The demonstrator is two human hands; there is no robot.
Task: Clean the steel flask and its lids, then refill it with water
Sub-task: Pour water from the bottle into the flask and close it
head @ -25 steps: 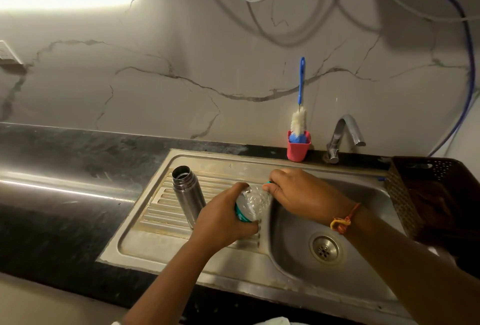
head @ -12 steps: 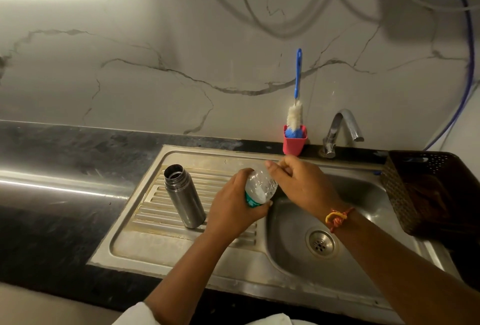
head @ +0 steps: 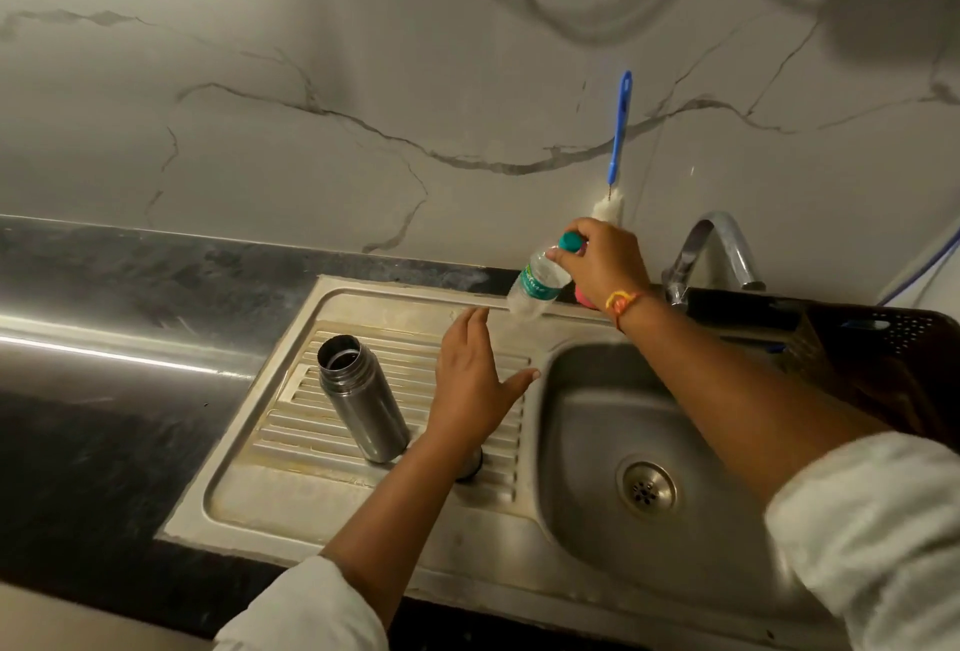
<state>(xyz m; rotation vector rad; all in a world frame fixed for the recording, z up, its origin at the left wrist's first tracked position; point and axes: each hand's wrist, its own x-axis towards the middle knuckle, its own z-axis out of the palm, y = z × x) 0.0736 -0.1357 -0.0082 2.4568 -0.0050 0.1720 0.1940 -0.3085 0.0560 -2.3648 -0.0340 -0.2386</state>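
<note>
Standing upright on the drainboard (head: 291, 442), the steel flask (head: 363, 406) points its uncapped mouth up. The right hand (head: 605, 260) grips a tilted bottle (head: 535, 286) near its cap; the left hand (head: 470, 385) hovers, fingers spread.

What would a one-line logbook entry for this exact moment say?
right hand: holds capped plastic bottle at back edge of sink | left hand: open above drainboard | steel flask: upright, lidless, on drainboard

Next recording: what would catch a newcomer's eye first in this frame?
The right hand holds a small plastic water bottle by its teal-capped neck, tilted above the back rim of the sink, near the tap. The lidless steel flask stands upright on the ribbed drainboard, with the left hand spread open beside it.
</note>
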